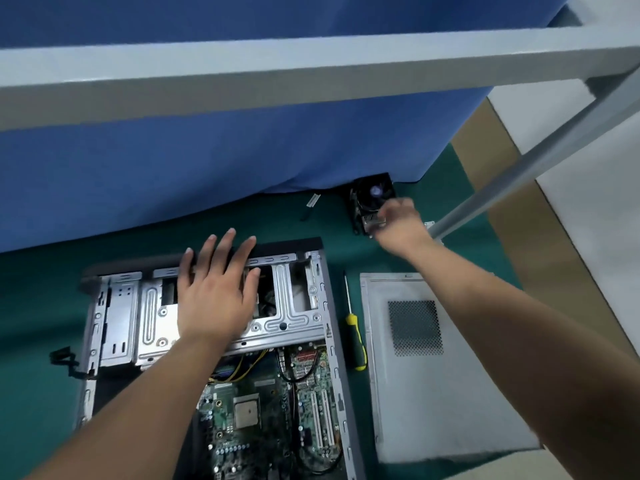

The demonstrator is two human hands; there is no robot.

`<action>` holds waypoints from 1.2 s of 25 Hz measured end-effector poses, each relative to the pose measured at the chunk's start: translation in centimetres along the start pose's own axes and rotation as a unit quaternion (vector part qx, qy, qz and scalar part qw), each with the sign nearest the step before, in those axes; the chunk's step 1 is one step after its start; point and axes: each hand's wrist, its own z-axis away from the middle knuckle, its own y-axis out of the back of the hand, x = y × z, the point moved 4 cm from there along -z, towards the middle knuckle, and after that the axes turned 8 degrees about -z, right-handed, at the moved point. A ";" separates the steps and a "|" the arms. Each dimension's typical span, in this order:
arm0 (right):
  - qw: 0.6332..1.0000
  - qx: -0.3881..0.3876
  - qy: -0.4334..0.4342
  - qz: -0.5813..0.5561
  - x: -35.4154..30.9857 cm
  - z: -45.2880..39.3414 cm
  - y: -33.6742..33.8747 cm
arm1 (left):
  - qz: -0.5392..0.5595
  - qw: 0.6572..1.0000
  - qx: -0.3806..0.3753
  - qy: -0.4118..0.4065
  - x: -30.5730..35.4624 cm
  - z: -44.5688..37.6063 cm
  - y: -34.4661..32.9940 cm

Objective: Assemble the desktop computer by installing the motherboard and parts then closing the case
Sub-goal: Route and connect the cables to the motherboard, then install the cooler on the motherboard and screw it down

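An open desktop case [330, 341] lies flat on the green mat, its silver drive cage at the far end. Inside sits the green motherboard [263, 420] with a bare CPU at its centre. My left hand [214, 292] rests flat with spread fingers on the drive cage. My right hand [398, 220] reaches far right and grips the silver heatsink base of the black CPU cooler fan [372, 195], which stands at the mat's back edge by the blue cloth. The grey side panel [433, 393] with a mesh vent lies to the right of the case.
A yellow-and-black screwdriver [355, 337] lies between the case and the side panel. A small dark stick-like part [310, 206] lies left of the cooler. A grey metal frame bar [311, 67] crosses overhead, with a slanted leg [519, 168] at right. A black cable [65, 362] hangs off the case's left.
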 end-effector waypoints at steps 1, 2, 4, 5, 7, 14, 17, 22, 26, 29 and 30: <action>1.000 0.017 -0.007 0.011 -0.5 -1.7 -0.3 | -0.004 1.000 0.003 0.001 0.0 0.0 -0.1; 0.999 0.032 -0.010 0.021 -0.9 -3.0 -0.6 | -0.003 1.000 0.008 0.001 0.0 0.0 -0.1; 0.997 0.051 -0.026 0.046 -1.5 -5.0 -1.4 | 0.000 1.000 0.016 0.000 0.0 0.2 -0.2; 0.996 0.054 -0.043 0.061 -1.7 -5.8 -1.8 | -0.001 1.000 0.021 -0.001 0.0 0.1 -0.2; 0.992 0.060 -0.067 0.084 -1.7 -7.0 -2.6 | -0.003 1.000 0.031 -0.001 0.0 0.0 -0.4; 0.990 0.092 -0.059 0.090 -1.2 -7.9 -2.1 | -0.006 0.999 0.053 -0.007 0.1 0.1 -0.7; 0.993 0.086 -0.043 0.067 -1.1 -5.8 -1.0 | -0.010 0.999 0.051 -0.005 0.0 -0.1 -0.8; 0.993 0.108 0.043 0.032 -2.8 3.2 3.0 | -0.003 1.000 0.019 -0.010 0.2 -0.1 -0.4; 0.978 0.135 0.155 -0.023 -5.6 14.4 3.9 | 0.112 0.992 -0.061 -0.016 0.2 0.2 2.0; 0.967 0.079 0.241 0.001 -8.2 21.8 1.6 | 0.421 0.894 -0.145 0.044 0.1 1.5 5.4; 0.960 0.058 0.271 0.027 -8.9 23.8 0.5 | 0.511 0.840 -0.167 0.078 0.1 2.5 6.5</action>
